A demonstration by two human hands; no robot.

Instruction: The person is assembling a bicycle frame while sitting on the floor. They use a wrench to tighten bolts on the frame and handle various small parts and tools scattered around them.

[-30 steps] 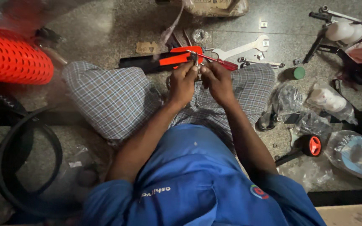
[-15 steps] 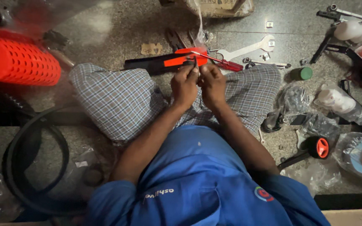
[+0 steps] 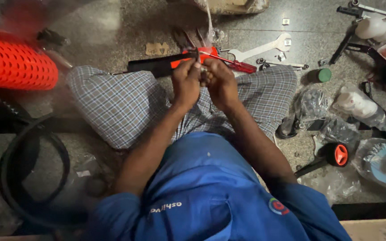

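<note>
Presently, the head view looks straight down on a person seated cross-legged on a stone floor (image 3: pixel 112 27), with both hands raised over the checked cloth at the knees.

Head view, hands. The left hand (image 3: pixel 186 84) and the right hand (image 3: pixel 222 82) are touching, knuckles together. Both are curled nearly closed, and their fingertips pinch a small part (image 3: pixel 200 68). The part is pale and too small to identify. It sits at the tips of both hands, above the lap and just in front of a long black-and-red tool (image 3: pixel 157 66) that lies on the floor behind it.

Step in hand. Judged from the grip, this is fine fingertip work on the small part, either fitting or turning it. Which hand steadies and which works cannot be told. Further handling calls for a firm pinch and small, controlled finger movement, because the part is largely hidden by the fingers.

Head view, surroundings.
- A red-handled screwdriver (image 3: pixel 237 65) lies just beyond the right hand.
- A flat pale wrench (image 3: pixel 264 48) lies further toward the far edge of the floor.
- A green cap (image 3: pixel 323 74) sits near the right knee.
- A black wheel with an orange hub (image 3: pixel 338 154) lies toward the right edge, among clear plastic bags (image 3: pixel 311 105).
- An orange perforated cylinder (image 3: pixel 16 64) lies at the left edge.
- A black hoop (image 3: pixel 5 178) lies near the lower-left corner.
</note>
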